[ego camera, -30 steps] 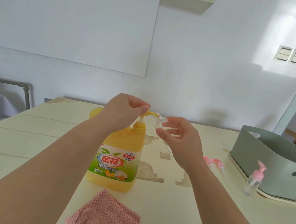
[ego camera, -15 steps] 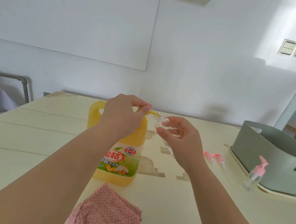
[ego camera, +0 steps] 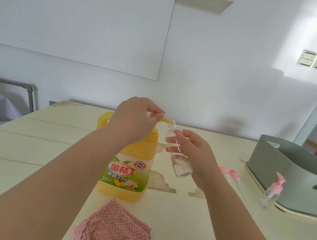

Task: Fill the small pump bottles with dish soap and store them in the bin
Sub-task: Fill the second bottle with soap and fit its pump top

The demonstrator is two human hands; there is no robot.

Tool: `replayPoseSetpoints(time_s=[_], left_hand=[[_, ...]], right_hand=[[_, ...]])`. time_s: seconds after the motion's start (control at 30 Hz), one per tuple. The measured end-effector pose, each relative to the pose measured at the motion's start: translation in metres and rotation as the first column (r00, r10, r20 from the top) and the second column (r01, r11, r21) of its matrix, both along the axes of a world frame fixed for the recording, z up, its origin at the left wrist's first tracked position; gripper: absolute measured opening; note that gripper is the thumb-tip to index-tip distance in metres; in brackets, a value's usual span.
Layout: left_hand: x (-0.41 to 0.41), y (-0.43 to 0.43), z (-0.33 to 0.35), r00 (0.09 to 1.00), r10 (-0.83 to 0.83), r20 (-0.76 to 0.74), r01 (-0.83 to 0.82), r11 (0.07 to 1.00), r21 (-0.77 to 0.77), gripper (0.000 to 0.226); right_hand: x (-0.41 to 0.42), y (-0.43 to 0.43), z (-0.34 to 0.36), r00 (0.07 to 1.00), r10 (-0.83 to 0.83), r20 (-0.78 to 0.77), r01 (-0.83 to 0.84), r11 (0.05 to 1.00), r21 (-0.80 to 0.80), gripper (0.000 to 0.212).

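The left hand (ego camera: 136, 117) sits on top of the yellow dish soap jug (ego camera: 129, 167), its fingers curled over the pump head (ego camera: 166, 120) and its thumb pressed against the spout. The right hand (ego camera: 194, 155) grips a small clear bottle (ego camera: 177, 159) with fingers and thumb wrapped round its body. The bottle is tilted, and its open neck is right at the spout tip (some clear liquid sits in its lower part). The jug stands upright on the pale table (ego camera: 33, 146), with a crumpled pink cloth (ego camera: 112, 230) just in front of it. To the right, two loose pink pumps (ego camera: 228, 172) lie on the table near the grey-green bin (ego camera: 294, 179). Another small bottle with a pink pump (ego camera: 272, 190) stands upright just in front of the bin.
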State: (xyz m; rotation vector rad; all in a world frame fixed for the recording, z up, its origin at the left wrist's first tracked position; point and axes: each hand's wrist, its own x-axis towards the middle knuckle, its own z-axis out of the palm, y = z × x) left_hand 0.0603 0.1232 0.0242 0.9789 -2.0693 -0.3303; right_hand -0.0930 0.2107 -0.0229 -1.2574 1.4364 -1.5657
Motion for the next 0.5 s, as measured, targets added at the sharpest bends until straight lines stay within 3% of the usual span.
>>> replayPoseSetpoints(time_s=[0.23,0.33,0.5], left_hand=[[0.0,0.006,-0.016,0.993,-0.04,-0.109,0.048,0.997,0.068,0.024],[0.0,0.009,-0.024,0.992,-0.028,-0.122,0.03,0.999,0.019,0.025],[-0.003,0.011,-0.031,0.997,0.032,-0.072,-0.038,0.996,-0.085,0.026]], right_hand=[[-0.008,-0.001,0.004,0.968,0.182,0.174,-0.192,0.98,0.044,0.037],[-0.008,-0.004,-0.002,0.962,0.204,0.182,-0.214,0.976,0.035,0.051],[-0.009,-0.007,-0.008,0.955,0.216,0.202,-0.227,0.973,0.033,0.052]])
